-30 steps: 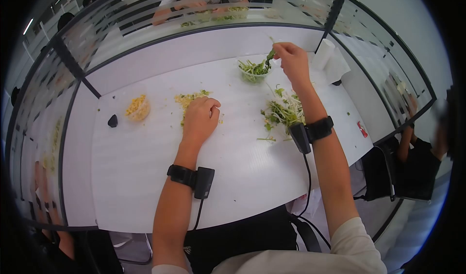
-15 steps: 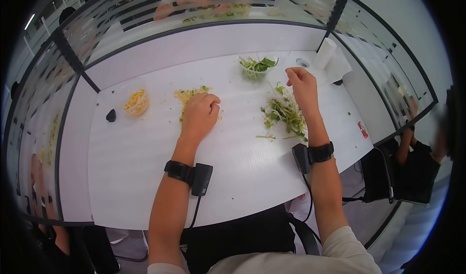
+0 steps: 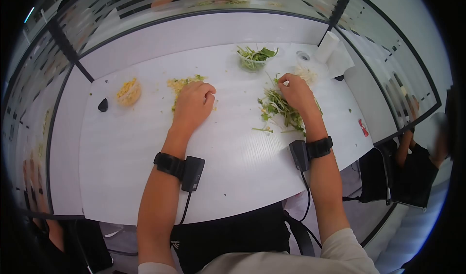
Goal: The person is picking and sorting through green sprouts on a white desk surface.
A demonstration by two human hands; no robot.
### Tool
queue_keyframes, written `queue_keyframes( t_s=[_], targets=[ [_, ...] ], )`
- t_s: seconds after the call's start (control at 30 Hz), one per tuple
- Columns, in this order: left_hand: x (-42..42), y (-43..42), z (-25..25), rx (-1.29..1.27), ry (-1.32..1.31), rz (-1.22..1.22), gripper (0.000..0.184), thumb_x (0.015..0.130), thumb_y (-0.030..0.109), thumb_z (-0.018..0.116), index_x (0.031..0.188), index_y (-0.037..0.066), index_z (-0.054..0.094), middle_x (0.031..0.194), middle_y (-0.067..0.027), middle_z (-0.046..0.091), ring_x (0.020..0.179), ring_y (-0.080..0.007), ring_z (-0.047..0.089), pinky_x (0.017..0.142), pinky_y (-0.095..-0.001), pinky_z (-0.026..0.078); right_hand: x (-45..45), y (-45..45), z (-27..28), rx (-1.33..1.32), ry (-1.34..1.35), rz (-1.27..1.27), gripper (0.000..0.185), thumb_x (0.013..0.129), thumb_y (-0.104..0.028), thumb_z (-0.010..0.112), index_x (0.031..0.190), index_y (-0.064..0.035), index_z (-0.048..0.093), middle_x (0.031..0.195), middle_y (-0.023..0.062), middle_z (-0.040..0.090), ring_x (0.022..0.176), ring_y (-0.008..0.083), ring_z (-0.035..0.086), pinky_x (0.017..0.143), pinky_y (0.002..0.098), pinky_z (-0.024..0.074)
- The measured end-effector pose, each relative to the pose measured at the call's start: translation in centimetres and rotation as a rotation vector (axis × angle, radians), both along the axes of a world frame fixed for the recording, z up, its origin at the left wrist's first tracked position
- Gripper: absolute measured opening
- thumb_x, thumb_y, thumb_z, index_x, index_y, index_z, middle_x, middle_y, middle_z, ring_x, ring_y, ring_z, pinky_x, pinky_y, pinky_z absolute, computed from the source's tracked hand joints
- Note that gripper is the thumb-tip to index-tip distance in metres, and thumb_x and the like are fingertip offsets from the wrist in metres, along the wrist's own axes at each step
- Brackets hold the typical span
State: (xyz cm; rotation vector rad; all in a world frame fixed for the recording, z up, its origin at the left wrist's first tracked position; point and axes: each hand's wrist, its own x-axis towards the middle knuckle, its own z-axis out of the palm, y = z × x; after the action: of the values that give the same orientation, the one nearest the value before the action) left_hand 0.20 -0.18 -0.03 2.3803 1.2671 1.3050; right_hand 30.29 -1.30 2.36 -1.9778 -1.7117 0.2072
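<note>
Ideally, a light pinch bruises least — right hand (image 3: 298, 94) part-curled over greens (image 3: 277, 105), left hand (image 3: 192, 102) loosely curled at yellow bits (image 3: 178, 83); holds cannot be told.

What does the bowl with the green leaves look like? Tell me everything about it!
The bowl is round and see-through, perhaps clear plastic. It stands upright near the far edge of the white table, in front of the partition. Green leaves and stems fill it, some poking out on top. The right hand is nearby but not touching it.
</note>
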Motion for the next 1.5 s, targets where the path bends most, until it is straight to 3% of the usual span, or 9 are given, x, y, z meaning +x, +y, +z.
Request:
queue_keyframes(
  t_s=[0.07,0.13,0.37,0.87,0.97,1.03,1.13,1.27,1.5],
  targets=[
    [0.0,0.0,0.0,-0.010,0.000,0.000,0.009,0.085,0.002,0.057,0.086,0.003,0.066,0.077,-0.0094,0.060,0.078,-0.0275,0.057,0.074,-0.0375,0.046,-0.5,0.0,0.2,0.041,-0.036,0.029,0.024,0.088,-0.024,0.064,0.103,-0.0069,0.070,0.082,0.0163,0.069,0.076,0.0296,0.066,0.071,0.0394,0.0503],
    [0.0,-0.2,0.1,0.008,-0.003,0.005,0.008,0.084,0.002,0.057,0.085,0.003,0.065,0.077,-0.0091,0.061,0.078,-0.0277,0.058,0.076,-0.0378,0.047,-1.5,-0.1,0.9,-0.025,0.028,-0.056,0.023,0.087,-0.028,0.064,0.101,-0.0100,0.071,0.095,0.0157,0.070,0.092,0.0344,0.067,0.081,0.0442,0.0519],
    [-0.1,0.1,-0.2,0.009,0.001,0.013,0.008,0.083,0.002,0.057,0.084,0.003,0.065,0.077,-0.0089,0.062,0.080,-0.0276,0.058,0.077,-0.0377,0.047,-2.6,0.1,0.8,-0.062,-0.052,-0.044,0.021,0.086,-0.027,0.067,0.097,-0.0098,0.071,0.097,0.0140,0.069,0.092,0.0328,0.066,0.079,0.0435,0.0524],
    [0.1,0.1,-0.1,-0.005,-0.012,0.007,0.007,0.083,0.004,0.058,0.082,0.004,0.065,0.074,-0.0077,0.059,0.078,-0.0276,0.057,0.077,-0.0387,0.046,-4.3,0.2,1.8,0.308,0.193,-0.005,0.015,0.091,-0.021,0.063,0.096,-0.0065,0.065,0.081,0.0103,0.069,0.072,0.0290,0.065,0.066,0.0406,0.0493],
    [0.1,0.1,0.0,-0.022,-0.002,0.012,0.008,0.083,0.004,0.058,0.082,0.004,0.065,0.075,-0.0077,0.060,0.078,-0.0275,0.057,0.077,-0.0384,0.046,-3.1,0.5,2.3,0.574,0.197,-0.073,0.017,0.092,-0.022,0.063,0.098,-0.0063,0.065,0.078,0.0100,0.070,0.067,0.0286,0.065,0.064,0.0410,0.0491],
    [0.2,0.0,-0.1,-0.014,-0.026,0.010,0.008,0.083,0.004,0.058,0.082,0.004,0.065,0.074,-0.0076,0.060,0.079,-0.0274,0.057,0.078,-0.0384,0.046,-1.6,0.2,3.5,0.752,0.167,-0.275,0.017,0.092,-0.022,0.064,0.100,-0.0073,0.066,0.079,0.0082,0.069,0.071,0.0262,0.065,0.067,0.0406,0.0497],
    [0.0,0.0,-0.2,-0.006,-0.006,0.018,0.008,0.083,0.004,0.057,0.082,0.004,0.065,0.074,-0.0078,0.060,0.079,-0.0275,0.057,0.078,-0.0384,0.046,1.4,0.2,2.9,0.586,0.007,-0.428,0.018,0.091,-0.022,0.064,0.102,-0.0078,0.067,0.090,0.0101,0.066,0.082,0.0266,0.064,0.073,0.0407,0.0504],
    [0.0,0.1,-0.3,0.010,-0.017,0.004,0.008,0.084,0.004,0.057,0.082,0.004,0.065,0.074,-0.0078,0.060,0.079,-0.0277,0.057,0.077,-0.0383,0.046,2.8,0.4,1.7,0.428,-0.069,-0.443,0.025,0.090,-0.023,0.063,0.110,-0.0073,0.067,0.106,0.0153,0.058,0.103,0.0330,0.057,0.084,0.0422,0.0494],
    [0.0,0.0,-0.2,-0.017,-0.029,0.010,0.008,0.083,0.004,0.058,0.081,0.005,0.066,0.075,-0.0082,0.060,0.078,-0.0282,0.058,0.075,-0.0383,0.047,1.3,0.2,2.1,0.355,-0.153,-0.370,0.026,0.090,-0.027,0.063,0.101,-0.0058,0.072,0.106,0.0153,0.063,0.104,0.0344,0.056,0.087,0.0431,0.0488]
  ],
)
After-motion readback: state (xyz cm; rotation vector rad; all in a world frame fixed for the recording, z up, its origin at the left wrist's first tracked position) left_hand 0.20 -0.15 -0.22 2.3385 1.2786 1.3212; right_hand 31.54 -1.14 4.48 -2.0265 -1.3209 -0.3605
